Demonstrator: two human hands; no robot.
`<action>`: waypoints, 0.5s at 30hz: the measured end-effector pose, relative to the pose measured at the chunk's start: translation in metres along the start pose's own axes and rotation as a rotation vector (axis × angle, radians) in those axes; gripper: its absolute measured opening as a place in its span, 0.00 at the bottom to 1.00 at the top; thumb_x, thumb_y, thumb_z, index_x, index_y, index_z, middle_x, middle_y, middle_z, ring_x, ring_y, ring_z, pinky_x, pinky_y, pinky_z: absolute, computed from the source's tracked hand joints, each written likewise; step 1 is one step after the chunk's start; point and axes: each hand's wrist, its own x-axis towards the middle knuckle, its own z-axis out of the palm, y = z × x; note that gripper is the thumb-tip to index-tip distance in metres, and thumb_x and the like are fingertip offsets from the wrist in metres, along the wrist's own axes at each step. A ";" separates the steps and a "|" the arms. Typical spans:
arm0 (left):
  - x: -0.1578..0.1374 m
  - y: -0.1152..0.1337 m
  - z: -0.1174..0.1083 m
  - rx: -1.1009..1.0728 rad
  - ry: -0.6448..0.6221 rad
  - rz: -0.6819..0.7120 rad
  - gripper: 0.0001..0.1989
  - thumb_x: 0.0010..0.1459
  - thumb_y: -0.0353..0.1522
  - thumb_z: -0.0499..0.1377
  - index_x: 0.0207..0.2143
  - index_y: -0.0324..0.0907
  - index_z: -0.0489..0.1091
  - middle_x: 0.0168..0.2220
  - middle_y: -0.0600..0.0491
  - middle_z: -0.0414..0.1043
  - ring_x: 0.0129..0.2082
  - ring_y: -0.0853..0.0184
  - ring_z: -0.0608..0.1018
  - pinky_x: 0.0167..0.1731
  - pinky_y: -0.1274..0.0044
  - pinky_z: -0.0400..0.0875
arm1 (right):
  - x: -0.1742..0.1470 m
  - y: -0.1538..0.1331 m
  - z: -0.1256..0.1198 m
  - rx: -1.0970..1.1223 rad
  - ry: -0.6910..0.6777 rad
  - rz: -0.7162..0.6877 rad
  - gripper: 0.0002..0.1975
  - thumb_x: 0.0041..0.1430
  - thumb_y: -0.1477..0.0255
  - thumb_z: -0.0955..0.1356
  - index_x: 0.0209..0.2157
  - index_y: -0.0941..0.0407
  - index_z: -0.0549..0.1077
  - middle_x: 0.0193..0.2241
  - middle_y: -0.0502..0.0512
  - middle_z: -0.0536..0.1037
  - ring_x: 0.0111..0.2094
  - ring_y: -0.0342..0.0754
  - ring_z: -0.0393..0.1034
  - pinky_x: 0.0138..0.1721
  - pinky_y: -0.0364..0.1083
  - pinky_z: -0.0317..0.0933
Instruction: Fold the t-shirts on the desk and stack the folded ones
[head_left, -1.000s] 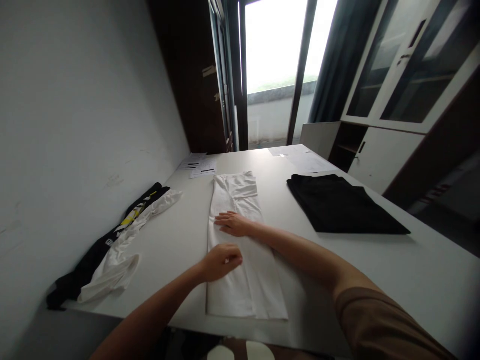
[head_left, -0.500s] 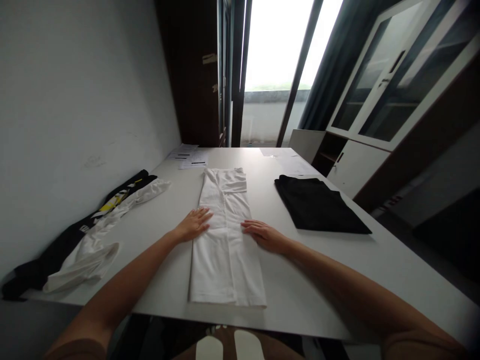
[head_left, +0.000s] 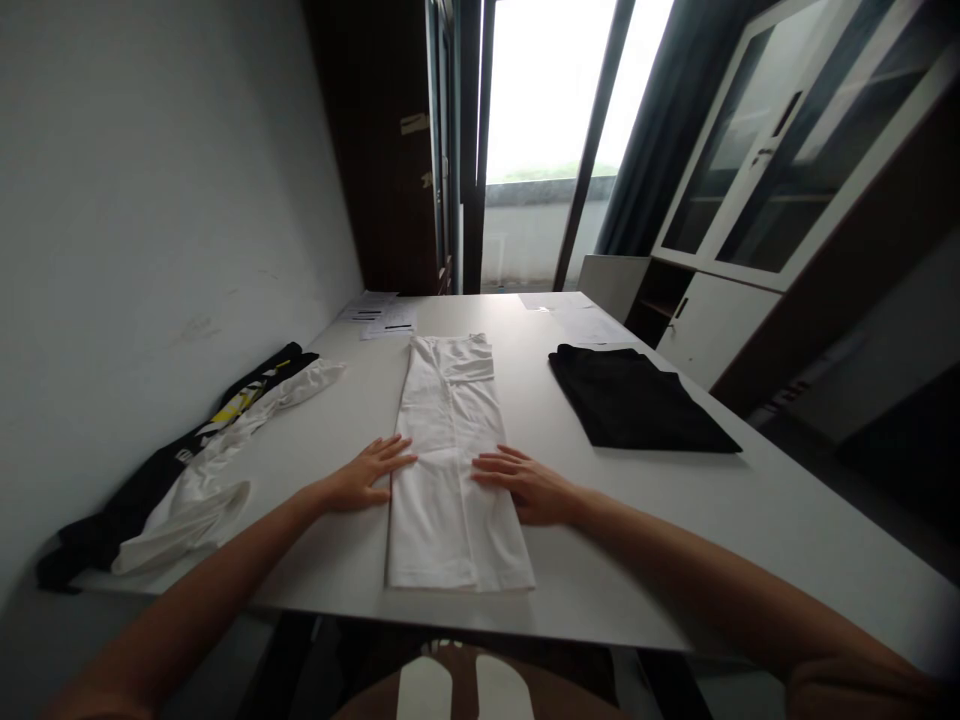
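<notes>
A white garment (head_left: 450,480), folded lengthwise into a long strip, lies flat on the white table in front of me. It looks like a pair of trousers, with creases around its far end. My left hand (head_left: 366,474) rests with spread fingers at the garment's left edge, its fingertips on the cloth. On the right side of the cloth, my right hand (head_left: 529,482) lies flat, fingers outstretched and pointing left. Neither hand grasps the fabric.
A folded black garment (head_left: 637,400) lies to the right on the table (head_left: 600,560). Along the left wall are a crumpled white garment (head_left: 217,490) and a black one with yellow marks (head_left: 142,485). Printed papers (head_left: 386,318) lie at the far left; a glass-door cabinet (head_left: 750,160) stands at right.
Both hands have slid a little along the white garment toward me, the left one also outward to the left. The garment keeps its folded shape. The view has shifted slightly.
</notes>
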 end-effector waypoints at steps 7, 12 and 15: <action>-0.013 0.051 0.015 0.055 0.013 0.127 0.44 0.57 0.38 0.67 0.73 0.53 0.53 0.75 0.49 0.46 0.75 0.48 0.49 0.72 0.53 0.37 | 0.016 -0.014 0.010 0.065 -0.031 -0.137 0.36 0.59 0.62 0.72 0.68 0.46 0.66 0.67 0.58 0.67 0.68 0.58 0.60 0.70 0.59 0.46; -0.010 0.066 0.020 -0.002 0.063 0.192 0.31 0.65 0.30 0.56 0.70 0.53 0.61 0.71 0.50 0.58 0.71 0.55 0.61 0.72 0.56 0.42 | 0.018 -0.019 0.014 0.311 0.074 -0.034 0.24 0.65 0.60 0.67 0.60 0.50 0.75 0.59 0.58 0.76 0.62 0.56 0.69 0.66 0.55 0.56; -0.009 0.068 0.015 -0.173 0.114 0.177 0.21 0.71 0.35 0.51 0.63 0.49 0.69 0.65 0.49 0.69 0.65 0.57 0.70 0.71 0.61 0.51 | 0.015 -0.012 0.020 0.490 0.156 0.184 0.21 0.69 0.57 0.63 0.48 0.54 0.81 0.46 0.57 0.83 0.51 0.57 0.76 0.58 0.53 0.66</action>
